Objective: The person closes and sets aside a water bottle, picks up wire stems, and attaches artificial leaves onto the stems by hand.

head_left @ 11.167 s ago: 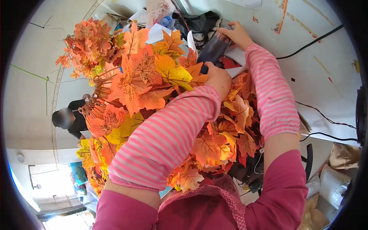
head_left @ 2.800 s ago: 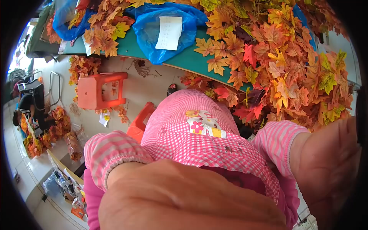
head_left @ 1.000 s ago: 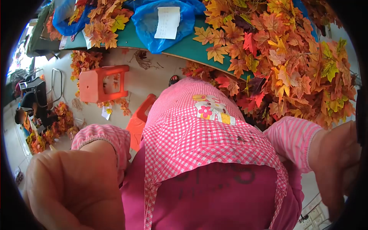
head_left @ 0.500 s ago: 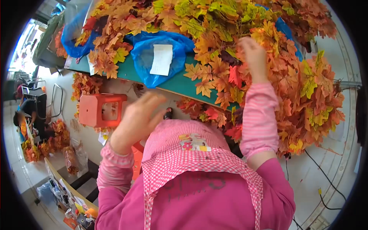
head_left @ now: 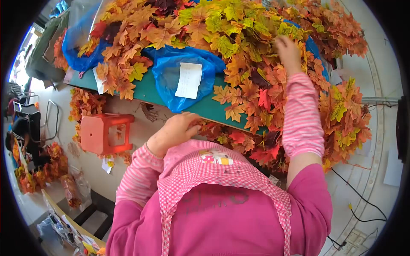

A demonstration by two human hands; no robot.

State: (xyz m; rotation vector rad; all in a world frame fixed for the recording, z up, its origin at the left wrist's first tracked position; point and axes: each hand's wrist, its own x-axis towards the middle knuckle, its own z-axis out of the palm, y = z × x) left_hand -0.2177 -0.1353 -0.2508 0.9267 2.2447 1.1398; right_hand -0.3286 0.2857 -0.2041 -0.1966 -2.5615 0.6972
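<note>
My right hand [head_left: 288,53] reaches into the heap of artificial maple leaves [head_left: 247,25], which are orange, yellow-green and red. Its fingers are bent and close together against the leaves, and what they grip, if anything, is hidden. My left hand [head_left: 174,131] is held in front of my apron, just short of the green table's edge [head_left: 141,91]. It is empty, with the fingers loosely curled and the thumb apart. Beyond it, a blue plastic bag [head_left: 164,79] lies on the table with a white paper note [head_left: 188,81] on top.
An orange plastic stool [head_left: 96,133] stands on the floor at left. Another blue bag [head_left: 79,53] sits at the table's left end. More leaves hang below the table edge. Black cables [head_left: 363,200] run over the floor at right. Another person [head_left: 21,128] is far left.
My right hand has moved farther over the leaf heap. My left hand, raised and blurred before, has come right and lower, nearer the apron. The view has shifted slightly.
</note>
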